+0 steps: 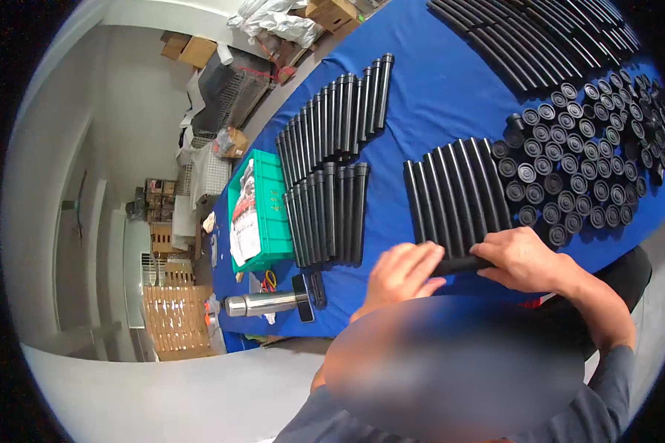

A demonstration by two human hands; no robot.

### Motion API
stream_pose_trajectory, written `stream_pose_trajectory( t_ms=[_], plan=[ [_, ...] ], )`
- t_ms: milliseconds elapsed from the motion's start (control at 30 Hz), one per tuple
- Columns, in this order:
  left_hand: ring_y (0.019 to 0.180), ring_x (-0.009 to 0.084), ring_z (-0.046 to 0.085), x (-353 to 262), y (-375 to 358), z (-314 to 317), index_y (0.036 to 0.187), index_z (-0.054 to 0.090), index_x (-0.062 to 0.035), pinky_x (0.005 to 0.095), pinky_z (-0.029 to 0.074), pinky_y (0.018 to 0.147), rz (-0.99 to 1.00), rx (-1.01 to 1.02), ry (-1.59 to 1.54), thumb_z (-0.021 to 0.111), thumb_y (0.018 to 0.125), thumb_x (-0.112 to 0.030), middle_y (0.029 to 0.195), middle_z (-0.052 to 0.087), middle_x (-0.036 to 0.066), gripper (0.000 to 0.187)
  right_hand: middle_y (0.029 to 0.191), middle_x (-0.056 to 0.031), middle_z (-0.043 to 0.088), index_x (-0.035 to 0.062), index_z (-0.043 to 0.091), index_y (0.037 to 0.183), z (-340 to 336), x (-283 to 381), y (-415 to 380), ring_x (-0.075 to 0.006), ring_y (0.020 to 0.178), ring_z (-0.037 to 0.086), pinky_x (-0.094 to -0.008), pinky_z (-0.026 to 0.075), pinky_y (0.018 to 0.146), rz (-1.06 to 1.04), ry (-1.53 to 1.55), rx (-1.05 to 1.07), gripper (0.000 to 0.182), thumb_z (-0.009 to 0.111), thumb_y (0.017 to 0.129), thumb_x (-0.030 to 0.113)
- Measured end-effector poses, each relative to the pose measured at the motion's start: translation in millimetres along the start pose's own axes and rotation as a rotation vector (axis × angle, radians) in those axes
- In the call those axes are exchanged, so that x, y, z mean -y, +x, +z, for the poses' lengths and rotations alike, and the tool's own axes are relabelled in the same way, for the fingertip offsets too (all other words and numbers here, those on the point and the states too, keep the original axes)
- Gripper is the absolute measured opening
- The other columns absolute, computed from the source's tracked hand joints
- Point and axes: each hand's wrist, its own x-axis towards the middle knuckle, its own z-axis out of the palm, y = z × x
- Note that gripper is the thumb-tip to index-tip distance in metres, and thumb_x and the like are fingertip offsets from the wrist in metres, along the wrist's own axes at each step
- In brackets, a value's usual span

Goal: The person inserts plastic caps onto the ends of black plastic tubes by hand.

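A black tube (462,265) lies crosswise near the table's front edge, between my two hands. My left hand (400,275) is closed around its left end, fingers over the top and thumb below. At the other end, my right hand (523,258) pinches the tube between thumb and fingers. Just beyond my hands, several black tubes (457,193) lie side by side on the blue cloth (391,188). Round black caps (569,164) with ringed faces are spread to the right of that row. The tube's ends are partly hidden by my fingers.
Two rows of tubes with wider ends (340,114) lie to the left. Beside them stand a green crate (275,210), a steel bottle (262,304) and a phone (302,298). More long tubes (536,40) cover the far right of the table.
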Motion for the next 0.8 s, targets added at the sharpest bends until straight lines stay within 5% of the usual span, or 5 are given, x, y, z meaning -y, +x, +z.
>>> stream_pose_trajectory(
  t_ms=[333,433,567,700,800],
  plan=[
    [0.09,0.0291,0.066,-5.4,-16.4,19.6,0.11,0.07,-0.0001,0.0383,0.056,0.077,-0.027,0.06,-0.14,0.085,0.075,-0.012,0.103,0.069,0.013,0.04,0.08,-0.0069,0.061,0.0052,0.067,0.108,9.4,4.2,0.2,-0.0273,0.077,0.067,-0.0415,0.055,0.067,-0.199,-0.219,-0.098,0.036,0.078,0.077,0.019],
    [0.09,0.03,0.066,-5.8,-18.9,18.9,0.111,0.069,0.001,0.0387,0.056,0.077,-0.029,0.076,-0.131,0.085,0.075,-0.012,0.102,0.069,0.014,0.041,0.096,-0.0099,0.064,0.0057,0.065,0.117,9.6,5.8,-2.9,-0.0285,0.089,0.068,-0.0424,0.055,0.077,-0.173,-0.253,-0.025,0.049,0.081,0.073,0.019],
    [0.091,0.0315,0.067,19.5,-22.5,11.6,0.11,0.069,0.001,0.0395,0.056,0.079,-0.094,-0.068,-0.057,0.083,0.075,-0.009,0.101,0.069,0.015,0.039,0.135,-0.0202,0.053,0.0077,0.052,0.14,-14.7,15.2,1.8,-0.0371,0.12,0.057,-0.0477,0.049,0.098,-0.12,-0.199,-0.271,0.082,0.087,0.067,0.023],
    [0.084,0.0274,0.069,100.7,-22.9,-1.0,0.109,0.07,0.0021,0.037,0.056,0.076,-0.493,-0.272,0.18,0.078,0.084,-0.015,0.099,0.069,0.015,0.032,0.124,-0.02,0.059,0.0016,0.048,0.141,-10.8,5.3,2.6,-0.0375,0.107,0.063,-0.0464,0.055,0.089,-0.043,-0.043,-0.38,0.075,0.082,0.076,0.016],
    [0.094,0.0383,0.068,171.7,-28.4,1.4,0.112,0.068,0.001,0.0468,0.054,0.082,-0.641,-0.226,0.329,0.073,0.088,-0.024,0.104,0.067,0.019,0.035,0.114,-0.0187,0.061,-0.0005,0.046,0.142,-5.4,5.2,0.6,-0.0359,0.097,0.066,-0.0448,0.058,0.077,-0.008,0.002,-0.295,0.072,0.079,0.08,0.015]
  ],
)
